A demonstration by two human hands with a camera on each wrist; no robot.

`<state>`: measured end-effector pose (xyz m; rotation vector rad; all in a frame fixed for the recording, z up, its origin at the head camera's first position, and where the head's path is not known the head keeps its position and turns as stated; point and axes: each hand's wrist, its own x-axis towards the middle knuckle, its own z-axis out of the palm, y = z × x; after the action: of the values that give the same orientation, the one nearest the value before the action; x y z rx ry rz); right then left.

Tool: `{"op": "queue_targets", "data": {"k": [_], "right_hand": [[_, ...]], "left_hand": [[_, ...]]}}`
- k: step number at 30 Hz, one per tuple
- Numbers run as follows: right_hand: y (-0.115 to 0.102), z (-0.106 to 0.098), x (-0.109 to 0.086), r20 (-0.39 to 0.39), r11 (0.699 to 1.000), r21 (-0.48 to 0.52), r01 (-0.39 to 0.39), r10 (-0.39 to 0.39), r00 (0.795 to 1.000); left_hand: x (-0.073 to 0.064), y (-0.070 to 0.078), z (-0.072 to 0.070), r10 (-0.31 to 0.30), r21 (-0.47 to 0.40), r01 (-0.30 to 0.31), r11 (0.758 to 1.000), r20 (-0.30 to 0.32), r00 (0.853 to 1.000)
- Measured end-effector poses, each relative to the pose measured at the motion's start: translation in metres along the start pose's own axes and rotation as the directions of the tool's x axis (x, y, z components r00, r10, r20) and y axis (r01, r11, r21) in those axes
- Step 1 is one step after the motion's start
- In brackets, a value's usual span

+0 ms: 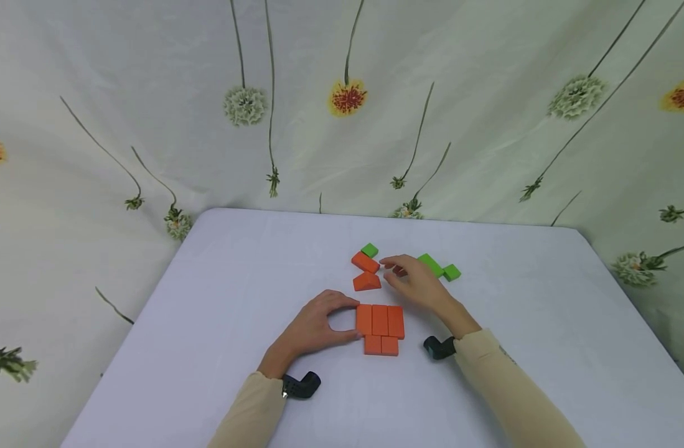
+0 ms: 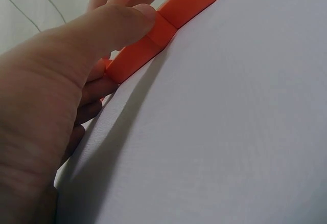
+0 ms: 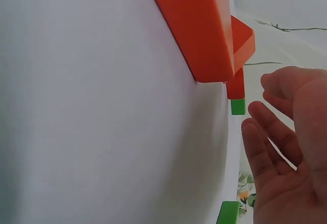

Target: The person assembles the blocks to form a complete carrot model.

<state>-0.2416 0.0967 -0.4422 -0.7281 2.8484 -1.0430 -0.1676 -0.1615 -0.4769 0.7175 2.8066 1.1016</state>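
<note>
Several flat orange blocks lie side by side on the table: three longer blocks (image 1: 379, 320) in a row, two small ones (image 1: 381, 345) touching their near edge. My left hand (image 1: 319, 320) pinches the leftmost long block (image 1: 363, 320) between thumb and index finger at its near and far ends. In the left wrist view the thumb lies against an orange block (image 2: 135, 60). My right hand (image 1: 417, 283) hovers beyond the row, fingers loosely bent and holding nothing. Its fingertips are close to an orange rectangular block (image 1: 365, 262); an orange wedge-shaped block (image 1: 366, 282) lies nearer me.
A small green block (image 1: 370, 250) sits at the far end of the loose orange pieces. Right of my right hand lie a longer green block (image 1: 431, 265) and a small green one (image 1: 452, 272). A flower-patterned cloth (image 1: 297, 149) hangs behind the white table (image 1: 252, 267).
</note>
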Motion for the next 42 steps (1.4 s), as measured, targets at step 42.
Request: {"op": "queue_targets", "data": {"k": [42], "right_hand": [[0.006, -0.004, -0.017, -0.05, 0.984, -0.14, -0.114, 0.108, 0.993]], "left_hand": [[0.0, -0.001, 0.001, -0.001, 0.0, 0.001, 1.0, -0.004, 1.0]]}}
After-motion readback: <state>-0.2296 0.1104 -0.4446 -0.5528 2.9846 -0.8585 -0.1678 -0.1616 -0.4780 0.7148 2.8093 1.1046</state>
